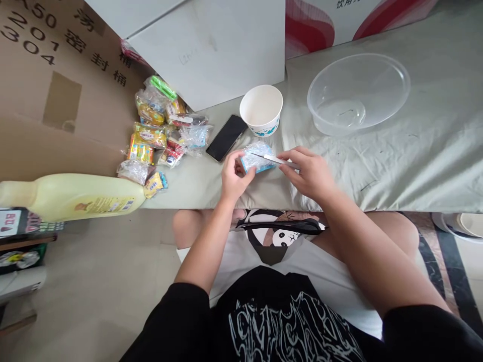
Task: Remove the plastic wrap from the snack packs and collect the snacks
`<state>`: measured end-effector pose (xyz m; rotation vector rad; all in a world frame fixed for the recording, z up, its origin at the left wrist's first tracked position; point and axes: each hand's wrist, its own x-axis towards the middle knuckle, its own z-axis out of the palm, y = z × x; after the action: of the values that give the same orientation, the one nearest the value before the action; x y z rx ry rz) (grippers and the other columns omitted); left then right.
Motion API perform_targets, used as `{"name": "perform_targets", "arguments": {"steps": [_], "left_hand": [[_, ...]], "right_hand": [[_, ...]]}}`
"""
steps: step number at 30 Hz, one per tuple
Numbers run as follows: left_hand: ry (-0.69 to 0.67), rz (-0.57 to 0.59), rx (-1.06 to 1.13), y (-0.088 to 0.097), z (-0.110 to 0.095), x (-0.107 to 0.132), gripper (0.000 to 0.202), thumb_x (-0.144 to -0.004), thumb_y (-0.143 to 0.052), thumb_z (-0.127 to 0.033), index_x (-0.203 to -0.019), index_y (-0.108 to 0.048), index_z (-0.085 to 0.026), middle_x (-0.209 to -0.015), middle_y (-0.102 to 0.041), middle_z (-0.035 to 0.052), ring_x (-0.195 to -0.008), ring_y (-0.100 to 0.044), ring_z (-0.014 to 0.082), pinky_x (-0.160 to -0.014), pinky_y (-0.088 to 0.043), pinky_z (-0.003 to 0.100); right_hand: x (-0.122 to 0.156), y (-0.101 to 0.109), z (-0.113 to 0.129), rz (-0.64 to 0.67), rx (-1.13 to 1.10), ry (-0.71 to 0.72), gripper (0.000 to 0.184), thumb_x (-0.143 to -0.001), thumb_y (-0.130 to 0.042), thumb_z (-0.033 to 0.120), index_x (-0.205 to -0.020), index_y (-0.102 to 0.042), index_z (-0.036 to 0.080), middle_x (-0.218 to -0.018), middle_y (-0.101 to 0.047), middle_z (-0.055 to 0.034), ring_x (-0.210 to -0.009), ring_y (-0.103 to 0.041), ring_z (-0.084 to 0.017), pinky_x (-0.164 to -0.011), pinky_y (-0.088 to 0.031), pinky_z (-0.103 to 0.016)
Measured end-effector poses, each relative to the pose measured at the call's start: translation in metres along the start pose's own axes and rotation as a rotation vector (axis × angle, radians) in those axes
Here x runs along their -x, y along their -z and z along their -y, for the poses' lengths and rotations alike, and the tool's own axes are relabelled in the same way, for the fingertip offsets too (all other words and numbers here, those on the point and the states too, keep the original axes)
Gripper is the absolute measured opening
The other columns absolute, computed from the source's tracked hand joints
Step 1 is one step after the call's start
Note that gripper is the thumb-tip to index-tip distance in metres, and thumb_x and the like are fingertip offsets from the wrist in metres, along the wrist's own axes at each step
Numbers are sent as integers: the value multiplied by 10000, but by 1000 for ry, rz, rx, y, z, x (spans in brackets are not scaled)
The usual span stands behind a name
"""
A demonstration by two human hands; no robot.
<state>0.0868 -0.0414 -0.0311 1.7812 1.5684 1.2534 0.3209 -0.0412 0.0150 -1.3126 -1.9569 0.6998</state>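
Note:
My left hand [234,176] is closed on the left side of a small packet [257,157] in crinkled clear wrap with light-blue edges. The packet is held just above the cloth-covered surface. Between the thumb and fingers of my right hand [307,171] is a slim silvery pointed tool [275,159]; whether it is a knife or tweezers cannot be made out. Its thin dark tip lies over the top of the packet. Just beyond stands a white paper bowl [262,108] with a blue pattern, and a black phone [227,138] lies to its left.
Wrapped snack packets [151,136] are heaped at the left beside a brown cardboard box [56,95]. A pale yellow bottle [86,196] lies on its side in front. A clear plastic basin [317,108] rests at the right; white boxes [226,45] stand behind.

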Motion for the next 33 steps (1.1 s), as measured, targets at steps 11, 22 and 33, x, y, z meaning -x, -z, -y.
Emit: {"name": "perform_targets", "arguments": {"steps": [11,22,33], "left_hand": [[14,213,-20,3,-17,1,494,-705,-618,-183,-1199,-618,-204,-1393,-646,95,-890,-684,190,-735,-545,306],[-216,81,-244,2,-4,-3,674,-801,-632,-692,-1247,-549,-194,-1412,-549,179,-1333,-523,328,-1073,-456,470],[-177,-70,-204,2,-7,0,340,-1009,-407,-503,-935,-585,-223,-1028,-605,95,-1015,-615,223,-920,-505,389]], "right_hand": [[2,-3,-6,88,193,59,270,-933,-557,310,-1088,-778,315,-1078,-754,-31,-818,-687,-210,-577,-423,-301],[9,43,-30,-170,409,-271,216,-832,-582,226,-995,-723,219,-1070,-711,-131,-974,-639,-339,-854,-463,-501],[-2,-26,-11,21,-16,98,355,-831,-571,187,-1180,-631,214,-1225,-670,-121,-1155,-630,-308,-999,-513,-471]]}}
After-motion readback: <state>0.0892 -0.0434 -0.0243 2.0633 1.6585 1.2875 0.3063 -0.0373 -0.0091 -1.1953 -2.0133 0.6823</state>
